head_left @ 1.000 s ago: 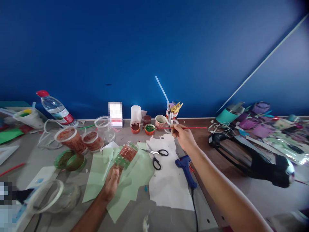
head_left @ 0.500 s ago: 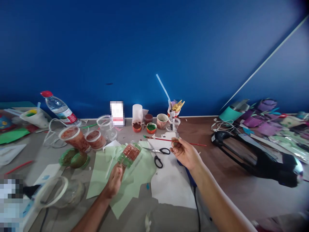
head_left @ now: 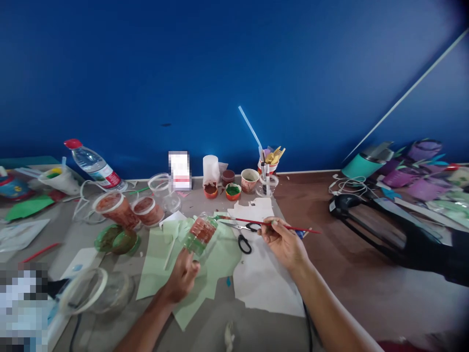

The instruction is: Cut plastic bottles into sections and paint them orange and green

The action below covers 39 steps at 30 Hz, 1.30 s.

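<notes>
My left hand (head_left: 184, 274) is closed on a small clear plastic bottle (head_left: 202, 231), painted reddish brown round its middle and green at the parts beside it. It is tilted, one end pointing up and away to the right. Between the fingertips of my right hand (head_left: 284, 240) is a thin red paintbrush (head_left: 252, 222), lying nearly level. Its green-tinged bristles touch or almost touch the bottle's far end; I cannot tell which. Under the brush lie black-handled scissors (head_left: 246, 240), on white paper. Pale green paper (head_left: 216, 266) spreads below the bottle.
Small pots of brown paint (head_left: 210, 189) and green paint (head_left: 233, 191) stand near the blue wall. Painted cups (head_left: 117, 210) and a water bottle (head_left: 95, 166) are at the left. A black strap-like device (head_left: 395, 244) and a teal tumbler (head_left: 362, 165) occupy the right side.
My right hand has lowered slightly, bringing the brush's bristles down to the painted bottle. My left hand still grips the bottle. The whole view has shifted a little.
</notes>
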Each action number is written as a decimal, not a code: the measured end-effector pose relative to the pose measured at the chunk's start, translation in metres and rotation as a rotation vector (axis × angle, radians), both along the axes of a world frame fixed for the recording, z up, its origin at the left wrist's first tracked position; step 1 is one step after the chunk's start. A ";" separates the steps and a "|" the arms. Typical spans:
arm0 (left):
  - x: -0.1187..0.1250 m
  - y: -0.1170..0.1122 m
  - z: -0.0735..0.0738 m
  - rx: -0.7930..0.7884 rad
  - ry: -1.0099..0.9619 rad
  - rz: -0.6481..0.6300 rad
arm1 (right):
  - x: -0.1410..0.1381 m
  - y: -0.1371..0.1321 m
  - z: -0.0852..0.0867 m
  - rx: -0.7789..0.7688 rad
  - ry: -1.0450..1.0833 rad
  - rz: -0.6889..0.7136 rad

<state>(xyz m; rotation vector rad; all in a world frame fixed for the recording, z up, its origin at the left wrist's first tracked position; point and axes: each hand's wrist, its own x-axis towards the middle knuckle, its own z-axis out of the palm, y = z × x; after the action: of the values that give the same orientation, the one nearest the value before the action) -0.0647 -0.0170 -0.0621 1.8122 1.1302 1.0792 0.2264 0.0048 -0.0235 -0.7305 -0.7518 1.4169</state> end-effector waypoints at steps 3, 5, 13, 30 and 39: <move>0.001 -0.001 0.003 0.055 0.116 0.000 | -0.003 -0.003 -0.002 0.037 -0.030 -0.006; 0.002 -0.001 0.005 0.090 0.178 -0.011 | -0.005 -0.004 -0.003 0.062 -0.055 -0.002; 0.003 -0.007 -0.001 0.173 0.371 -0.053 | -0.014 -0.009 0.001 0.114 -0.119 0.025; 0.003 -0.002 0.001 0.298 0.452 0.058 | -0.003 -0.012 -0.001 0.182 -0.195 -0.066; 0.002 -0.006 -0.005 0.411 0.664 0.021 | -0.013 -0.012 0.000 0.175 -0.169 0.053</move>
<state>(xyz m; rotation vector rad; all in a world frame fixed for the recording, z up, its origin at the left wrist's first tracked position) -0.0624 -0.0228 -0.0667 2.6076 1.3638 0.7658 0.2130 -0.0073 -0.0239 -0.7036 -1.0203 1.3287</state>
